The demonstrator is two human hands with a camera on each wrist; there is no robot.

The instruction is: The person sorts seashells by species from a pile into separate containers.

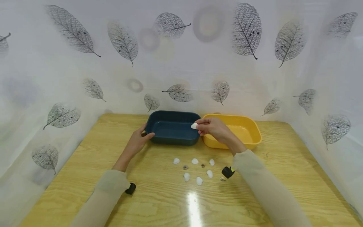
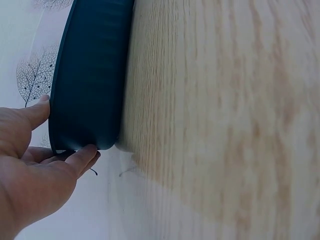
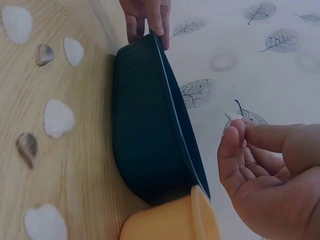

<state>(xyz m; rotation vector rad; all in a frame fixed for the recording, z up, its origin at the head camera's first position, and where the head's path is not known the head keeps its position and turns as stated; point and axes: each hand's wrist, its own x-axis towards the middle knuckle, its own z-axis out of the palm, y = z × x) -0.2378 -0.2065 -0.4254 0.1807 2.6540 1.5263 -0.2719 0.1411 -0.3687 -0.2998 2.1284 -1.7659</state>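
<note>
Between its thumb and fingertips, my right hand [image 1: 214,128] pinches a white seashell [image 1: 194,126] above the right end of a dark teal bin [image 1: 173,141]. At that bin's left end, my left hand [image 1: 137,142] holds the rim, the thumb at the front corner and the fingers round the end wall. White seashells [image 1: 186,177] lie scattered on the table in front, several in number. Among them are small brown snail shells [image 3: 44,54]. Under my right forearm stands a yellow bin [image 1: 211,142], its near wall partly covered by the wrist.
Both bins stand side by side at the back of the wooden table [image 1: 158,201]. Behind the table hangs a white cloth [image 1: 184,63] printed with leaves. Black wrist-worn devices [image 1: 227,172] show below each forearm.
</note>
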